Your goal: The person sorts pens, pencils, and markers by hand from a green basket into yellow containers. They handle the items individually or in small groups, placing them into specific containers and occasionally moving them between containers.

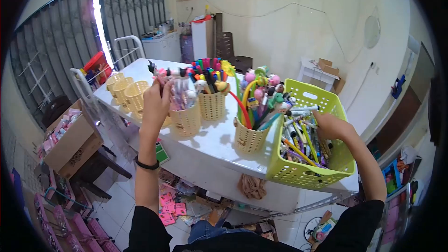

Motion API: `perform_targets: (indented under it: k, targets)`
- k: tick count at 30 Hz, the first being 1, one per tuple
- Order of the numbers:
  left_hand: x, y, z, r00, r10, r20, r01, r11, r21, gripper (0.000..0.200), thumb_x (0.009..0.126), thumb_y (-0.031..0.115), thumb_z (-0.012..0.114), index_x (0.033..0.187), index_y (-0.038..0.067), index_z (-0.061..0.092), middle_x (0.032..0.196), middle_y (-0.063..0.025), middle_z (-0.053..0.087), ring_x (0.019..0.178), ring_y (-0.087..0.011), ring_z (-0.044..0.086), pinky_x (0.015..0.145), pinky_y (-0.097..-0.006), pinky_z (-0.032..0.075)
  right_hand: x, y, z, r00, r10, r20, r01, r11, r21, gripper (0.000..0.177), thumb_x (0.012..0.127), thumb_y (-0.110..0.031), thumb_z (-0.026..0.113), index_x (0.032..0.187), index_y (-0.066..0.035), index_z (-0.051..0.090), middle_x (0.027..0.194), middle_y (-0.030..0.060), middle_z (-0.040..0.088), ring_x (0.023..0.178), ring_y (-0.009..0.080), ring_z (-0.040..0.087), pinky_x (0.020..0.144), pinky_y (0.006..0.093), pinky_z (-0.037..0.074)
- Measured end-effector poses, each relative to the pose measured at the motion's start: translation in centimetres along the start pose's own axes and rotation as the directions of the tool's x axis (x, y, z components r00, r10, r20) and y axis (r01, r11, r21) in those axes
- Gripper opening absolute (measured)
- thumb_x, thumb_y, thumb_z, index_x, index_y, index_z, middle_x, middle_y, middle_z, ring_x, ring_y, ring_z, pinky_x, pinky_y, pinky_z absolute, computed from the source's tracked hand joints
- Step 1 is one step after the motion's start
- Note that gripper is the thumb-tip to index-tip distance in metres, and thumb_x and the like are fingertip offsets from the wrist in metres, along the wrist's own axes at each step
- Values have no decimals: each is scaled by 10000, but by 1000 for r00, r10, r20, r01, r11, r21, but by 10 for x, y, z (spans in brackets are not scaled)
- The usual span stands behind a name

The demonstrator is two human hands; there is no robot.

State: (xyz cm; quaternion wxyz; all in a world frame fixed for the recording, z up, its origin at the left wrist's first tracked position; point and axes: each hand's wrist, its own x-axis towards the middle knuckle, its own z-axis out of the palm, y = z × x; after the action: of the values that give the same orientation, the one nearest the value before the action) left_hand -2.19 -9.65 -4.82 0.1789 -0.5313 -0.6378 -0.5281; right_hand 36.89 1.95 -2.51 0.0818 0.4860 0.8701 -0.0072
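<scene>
My left hand [158, 95] is closed around pens with animal-shaped tops [170, 72], over a cream perforated cup [185, 122]. More pale pink and white pens stand in that cup. My right hand [330, 127] reaches into a lime-green basket [310, 177], its curled fingers down among loose pens and markers [301, 137]; what they hold, if anything, I cannot tell. Close to the basket's left side, another cream cup [250, 140] bears pens with plush and animal toppers [268, 88]. Behind the left cup stands a cup [212, 107] packed with colourful markers [207, 67].
Several cream cups [136, 95] line the left part of the white table [214, 144]. An open cardboard box [77, 142] of pink items rests on a dark chair at left. Pink packets [170, 207] and a brown plastic bag [252, 186] lie below the table's front edge.
</scene>
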Motion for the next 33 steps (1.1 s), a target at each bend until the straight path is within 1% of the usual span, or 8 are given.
perform_targets:
  k: [8, 11, 13, 18, 19, 22, 28, 33]
  targets:
    - [-10, 3, 19, 968, -55, 245, 9, 983, 185, 222, 667, 93, 596, 829, -28, 505, 606, -169, 529, 574, -297, 540, 533, -365, 419, 7, 30, 18, 995, -28, -90, 41, 989, 144, 504, 646, -43, 502, 1119, 26, 344, 805, 203, 558, 760, 314, 548, 658, 359, 438]
    - [-12, 31, 10, 985, -150, 84, 148, 988, 29, 333, 662, 60, 587, 970, -1, 475, 730, -160, 526, 688, -291, 538, 598, -359, 419, 15, 32, 19, 995, -19, -100, 40, 977, 211, 493, 657, -57, 528, 1106, 40, 351, 793, 178, 566, 710, 265, 567, 619, 327, 451]
    - [-15, 38, 12, 972, 120, -201, -86, 981, 173, 435, 667, 47, 578, 1076, 44, 427, 876, -145, 492, 816, -282, 507, 680, -345, 403, 19, 30, 16, 996, -1, -93, 25, 968, 250, 478, 672, -69, 535, 1100, 48, 356, 783, 167, 570, 676, 236, 575, 595, 311, 458]
    - [-19, 29, 7, 968, 244, -64, -219, 938, 269, 386, 705, 107, 579, 1073, 71, 468, 975, -128, 459, 895, -274, 459, 762, -342, 366, 21, 19, 5, 972, 140, 190, -229, 759, 610, 466, 716, -163, 558, 1079, 59, 367, 747, 138, 561, 645, 172, 580, 551, 253, 495]
    - [-19, 30, 5, 962, 262, -78, -224, 919, 325, 390, 722, 129, 569, 1092, 74, 458, 1008, -124, 459, 916, -267, 453, 783, -340, 354, 21, 18, 5, 979, 157, 131, -205, 743, 637, 280, 684, -159, 554, 839, 70, 508, 690, 147, 567, 575, 185, 585, 478, 259, 498]
    - [-22, 39, 6, 955, 278, -105, -227, 911, 344, 401, 760, 202, 552, 1116, 56, 440, 1046, -115, 461, 961, -249, 429, 832, -341, 319, 29, 12, 3, 961, 177, 213, -274, 711, 648, 257, 672, -157, 564, 798, 63, 520, 688, 156, 563, 560, 193, 584, 469, 283, 503]
    - [-41, 30, -10, 680, 281, -677, -158, 958, 239, 302, 794, 194, 506, 1026, 10, 449, 1021, -89, 465, 911, -186, 418, 762, -295, 315, 44, 11, 14, 939, 235, 251, -343, 676, 652, 212, 663, -121, 560, 763, 61, 519, 697, 170, 549, 545, 212, 573, 444, 295, 496]
    - [-40, 31, -9, 754, 243, -610, -181, 970, 163, 260, 804, 185, 479, 998, 12, 462, 993, -67, 472, 902, -169, 420, 743, -281, 288, 39, 14, 8, 916, 214, 340, -401, 515, 757, 335, 626, -60, 592, 884, 106, 457, 763, 170, 532, 591, 185, 555, 480, 269, 478]
